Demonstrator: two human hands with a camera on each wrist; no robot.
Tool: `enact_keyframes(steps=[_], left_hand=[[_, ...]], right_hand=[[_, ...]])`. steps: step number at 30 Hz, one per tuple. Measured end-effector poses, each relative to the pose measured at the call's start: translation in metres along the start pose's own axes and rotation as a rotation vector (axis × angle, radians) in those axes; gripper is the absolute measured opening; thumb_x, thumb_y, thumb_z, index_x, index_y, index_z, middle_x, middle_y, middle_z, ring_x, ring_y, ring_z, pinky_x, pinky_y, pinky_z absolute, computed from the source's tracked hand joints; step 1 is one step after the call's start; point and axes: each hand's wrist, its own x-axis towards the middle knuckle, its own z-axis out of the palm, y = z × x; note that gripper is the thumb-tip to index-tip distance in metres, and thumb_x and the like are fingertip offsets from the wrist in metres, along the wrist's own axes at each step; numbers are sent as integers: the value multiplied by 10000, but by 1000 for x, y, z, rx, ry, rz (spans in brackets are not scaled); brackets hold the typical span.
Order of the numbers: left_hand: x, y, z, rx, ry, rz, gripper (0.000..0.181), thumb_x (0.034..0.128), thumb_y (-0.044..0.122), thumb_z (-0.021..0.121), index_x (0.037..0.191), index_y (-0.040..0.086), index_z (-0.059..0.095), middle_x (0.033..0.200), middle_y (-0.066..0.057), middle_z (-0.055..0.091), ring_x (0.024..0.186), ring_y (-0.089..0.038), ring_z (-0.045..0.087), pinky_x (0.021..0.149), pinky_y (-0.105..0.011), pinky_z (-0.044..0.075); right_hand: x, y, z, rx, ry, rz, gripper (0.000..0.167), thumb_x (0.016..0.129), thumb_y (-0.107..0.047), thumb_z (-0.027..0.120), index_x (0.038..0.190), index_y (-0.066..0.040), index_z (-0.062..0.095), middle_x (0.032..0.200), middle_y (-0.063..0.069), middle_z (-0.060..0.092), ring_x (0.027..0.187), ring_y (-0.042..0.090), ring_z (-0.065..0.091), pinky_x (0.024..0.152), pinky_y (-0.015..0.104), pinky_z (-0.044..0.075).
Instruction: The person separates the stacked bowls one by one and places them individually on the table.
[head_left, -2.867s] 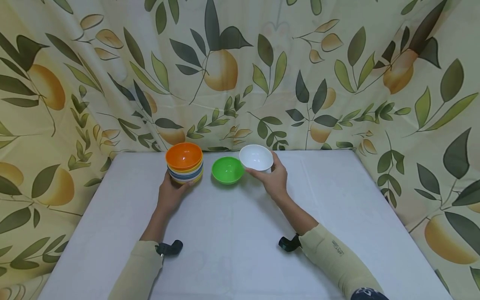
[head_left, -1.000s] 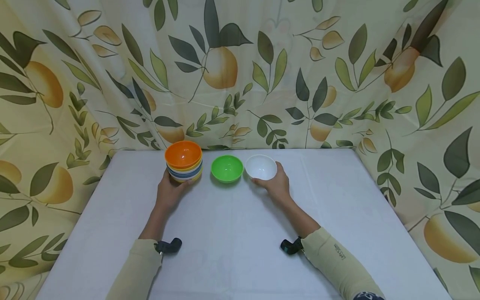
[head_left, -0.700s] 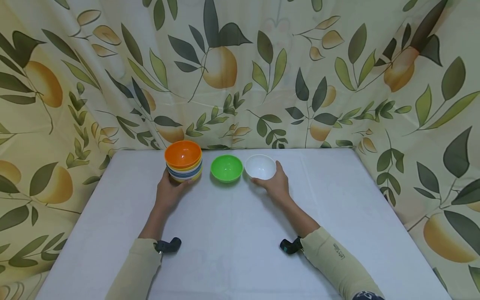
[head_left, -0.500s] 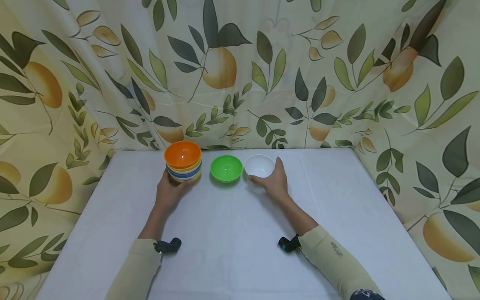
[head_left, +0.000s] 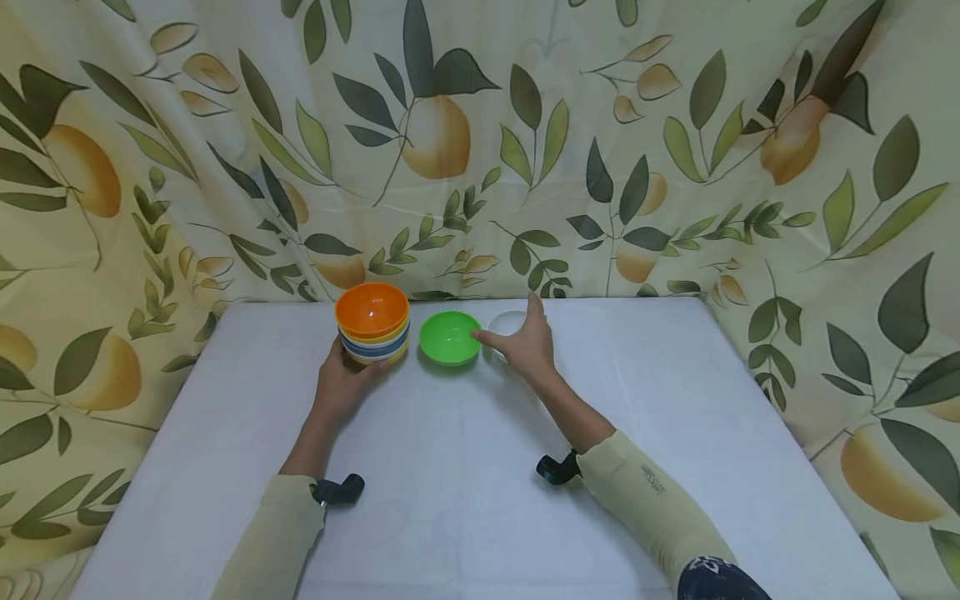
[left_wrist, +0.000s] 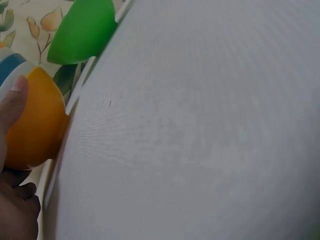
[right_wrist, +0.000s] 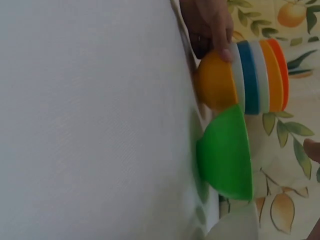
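My left hand (head_left: 343, 385) grips the base of a stack of nested bowls (head_left: 372, 312), an orange one on top and yellow, white and blue rims beneath. The thumb presses the yellow bottom bowl (left_wrist: 37, 120) in the left wrist view. Beside the stack a single green bowl (head_left: 448, 340) stands upright on the table. My right hand (head_left: 528, 343) is spread, its thumb tip in front of the green bowl's right rim in the head view. Behind that hand a white bowl (head_left: 507, 322) stands partly hidden; its edge (right_wrist: 237, 225) also shows in the right wrist view.
A white cloth covers the table (head_left: 450, 483). Close behind its back edge hangs a curtain (head_left: 480, 167) printed with fruit and leaves. Black wrist cameras (head_left: 341, 490) sit on both sleeves.
The right hand has set the white bowl down right of the green bowl, let go, and shifted left toward the green bowl. The left hand keeps its grip on the stack.
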Motion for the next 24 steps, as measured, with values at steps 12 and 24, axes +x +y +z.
enact_keyframes(steps=[12, 24], left_hand=[[-1, 1, 0, -7, -18, 0, 1121, 885, 417, 866, 1690, 117, 146, 1667, -165, 348, 1547, -339, 289, 1268, -566, 206], [0, 1, -1, 6, -21, 8, 1126, 886, 470, 850, 1687, 106, 147, 1650, -187, 365, 1527, -362, 318, 1266, -557, 225]], right_hand=[[6, -62, 47, -36, -227, -144, 1256, 754, -495, 942, 1661, -10, 221, 1677, 196, 324, 1513, 384, 351, 1209, 544, 358], [8, -97, 86, -83, -355, -228, 1225, 734, -505, 950, 1648, -30, 286, 1605, 183, 454, 1431, 343, 480, 1156, 516, 442]])
